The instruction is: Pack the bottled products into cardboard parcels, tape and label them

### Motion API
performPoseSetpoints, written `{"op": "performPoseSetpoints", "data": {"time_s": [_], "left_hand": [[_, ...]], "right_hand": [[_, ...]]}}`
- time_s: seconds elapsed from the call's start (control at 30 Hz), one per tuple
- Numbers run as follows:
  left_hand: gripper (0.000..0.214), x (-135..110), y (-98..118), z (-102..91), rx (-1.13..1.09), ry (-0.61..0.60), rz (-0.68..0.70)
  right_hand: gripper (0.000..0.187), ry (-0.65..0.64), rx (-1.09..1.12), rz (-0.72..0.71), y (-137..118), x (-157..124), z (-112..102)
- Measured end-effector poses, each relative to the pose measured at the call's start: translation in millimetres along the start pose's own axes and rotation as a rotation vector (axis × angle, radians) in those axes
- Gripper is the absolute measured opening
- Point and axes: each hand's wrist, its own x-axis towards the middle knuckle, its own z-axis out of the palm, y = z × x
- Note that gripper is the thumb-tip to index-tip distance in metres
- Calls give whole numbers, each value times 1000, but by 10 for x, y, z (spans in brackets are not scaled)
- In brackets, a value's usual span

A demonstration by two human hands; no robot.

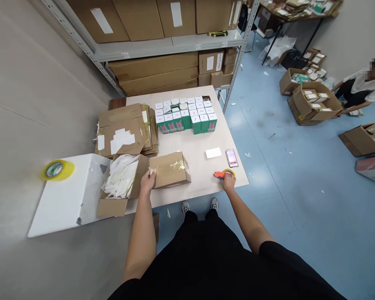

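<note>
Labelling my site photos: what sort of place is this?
Probably a packing room in a small warehouse: steel shelving holding cartons, a tape dispenser at the edge of the work table, and rows of small green-and-white boxes near a taped cardboard box.

Green-and-white cartons (184, 114) are stacked in rows on the table (196, 156), beside flattened cardboard sheets (125, 129). Brown cartons (153, 71) are stored on steel shelving (171, 52). A yellow tape roll (58, 170) lies at the edge of a white board (68, 196). A co-worker (361, 85) is seated beside open boxes (314, 102).
</note>
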Motion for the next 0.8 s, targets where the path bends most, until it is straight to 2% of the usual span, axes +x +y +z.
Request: {"op": "performPoseSetpoints", "data": {"time_s": [0.07,0.13,0.2,0.3,0.37,0.47,0.67,0.8], "left_hand": [[44,-9,20,-5,-12,-9,8],[44,-14,26,-7,-17,-19,24],[43,-18,24,-8,-10,-28,42],[40,-28,28,-15,13,-43,55],[38,-36,39,-25,20,-60,65],[36,-34,47,-45,14,-90,80],[36,40,4,-29,-111,-210,109],[54,72,32,44,-222,-263,122]], "right_hand": [[50,12,38,-99,-319,-45,-21],[54,-10,135,-288,-723,-98,-18],[56,-33,213,-409,-1158,-169,9],[63,-138,281,-488,-1735,-319,89],[63,-245,290,-463,-2005,-432,157],[60,-337,271,-379,-2217,-558,237],[50,-376,279,-309,-2289,-480,183],[74,-410,519,-194,-2315,-388,95]]}}
